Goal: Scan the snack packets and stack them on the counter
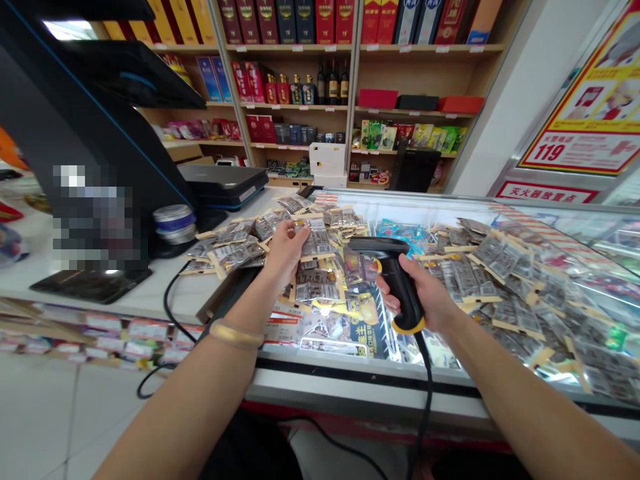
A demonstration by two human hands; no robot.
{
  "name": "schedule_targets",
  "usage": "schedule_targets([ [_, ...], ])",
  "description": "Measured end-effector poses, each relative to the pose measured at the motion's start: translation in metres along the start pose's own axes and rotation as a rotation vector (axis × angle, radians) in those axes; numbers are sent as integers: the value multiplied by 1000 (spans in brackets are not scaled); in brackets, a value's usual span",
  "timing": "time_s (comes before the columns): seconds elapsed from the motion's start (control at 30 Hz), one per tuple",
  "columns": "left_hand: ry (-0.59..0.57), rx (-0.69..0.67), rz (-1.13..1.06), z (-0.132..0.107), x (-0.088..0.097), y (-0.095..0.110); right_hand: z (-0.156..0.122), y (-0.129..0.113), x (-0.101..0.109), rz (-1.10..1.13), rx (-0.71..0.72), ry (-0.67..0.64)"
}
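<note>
A black barcode scanner [400, 283] with yellow trim sits in my right hand [425, 290], whose fingers wrap round its handle. Its head points left, toward the packet by my other hand. My left hand [289, 248] pinches the edge of a small clear snack packet [317, 239] with dark contents and a printed label. Similar packets [235, 257] lie heaped to the left of that hand. Another large heap of packets [505, 267] spreads over the glass to the right of the scanner. The scanner's black cable [425, 373] hangs down over the counter's front edge.
A glass-topped freezer [345, 367] holds packaged goods beneath the packets. On the left counter stand a black checkout terminal [115, 133], a flat black device [225, 183] and a round tin [175, 223]. Shelves [295, 48] of boxes and bottles line the back wall.
</note>
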State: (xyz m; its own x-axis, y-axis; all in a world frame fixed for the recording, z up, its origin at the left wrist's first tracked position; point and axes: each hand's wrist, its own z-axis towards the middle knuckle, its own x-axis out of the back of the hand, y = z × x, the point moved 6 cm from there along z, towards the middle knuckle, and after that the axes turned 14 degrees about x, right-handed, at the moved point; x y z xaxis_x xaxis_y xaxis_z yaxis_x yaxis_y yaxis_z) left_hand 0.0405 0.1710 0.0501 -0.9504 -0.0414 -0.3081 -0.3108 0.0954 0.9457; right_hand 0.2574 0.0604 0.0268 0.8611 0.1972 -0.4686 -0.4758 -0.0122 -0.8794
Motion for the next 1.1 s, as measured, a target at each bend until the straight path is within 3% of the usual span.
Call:
schedule_targets([
  [0.2,80,-163,151,13,6,-4,-3,3,-4,-43,-19,-61],
  [0.33,93,-179,176,19,8,-7,-4,2,-9,-59,-13,-121],
  [0.63,81,-189,159,17,8,-8,-5,3,-9,-33,-28,-121],
  [0.83,105,-206,96,4,2,19,-2,-8,-7,-25,-2,-93],
  [0.9,103,-249,68,0,-9,34,-5,-26,-1,-16,57,-63],
  [0.97,62,-262,74,-3,-32,43,-12,-51,13,-18,141,-22],
  [1.1,-89,-227,134,-11,-108,34,-41,-105,59,-59,294,89],
])
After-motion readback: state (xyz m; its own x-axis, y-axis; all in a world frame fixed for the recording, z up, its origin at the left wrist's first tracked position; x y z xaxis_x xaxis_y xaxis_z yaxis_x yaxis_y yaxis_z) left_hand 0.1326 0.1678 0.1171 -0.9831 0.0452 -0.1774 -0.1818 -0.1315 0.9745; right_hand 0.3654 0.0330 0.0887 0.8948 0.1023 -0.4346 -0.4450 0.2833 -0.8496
